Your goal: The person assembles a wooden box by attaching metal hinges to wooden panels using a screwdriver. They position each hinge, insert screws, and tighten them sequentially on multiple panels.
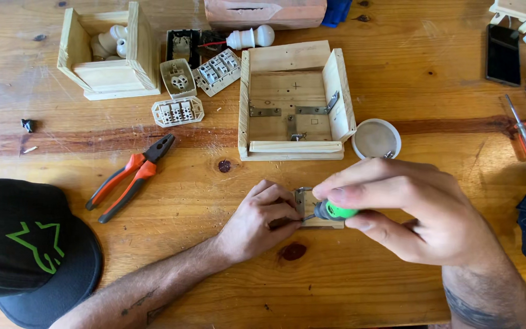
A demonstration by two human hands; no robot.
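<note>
Two bare hands work near the front edge of the wide brown wooden table (pixel 397 79), close to the body, where the head camera looks straight down on them. Behind them stands the open pale wooden box with metal strips screwed on its floor (pixel 291 100), its open side up, so the inside is easy to reach. A second, smaller pale wooden box (pixel 109 52) stands at the far left and keeps white ceramic pieces together. The black cap with a green star-like sign (pixel 28 250) lies at the left front, out of the way.

The right hand (pixel 415 213) is curled, and its fingers pinch the green-handled screwdriver (pixel 333 211), which lies almost flat and points left. The left hand (pixel 260 216) is closed and presses the small pale wooden block with a metal bracket (pixel 312 210) down on the table, probably so it does not turn. This block is between the two hands.

The orange and black pliers (pixel 132 176) lie left of the hands, well apart. White plastic socket parts (pixel 190 85) are grouped between the boxes. The black phone (pixel 503 53) and the red transparent screwdriver (pixel 523 134) rest at the right, and a round white lid (pixel 375 139) is just beside the big box.
</note>
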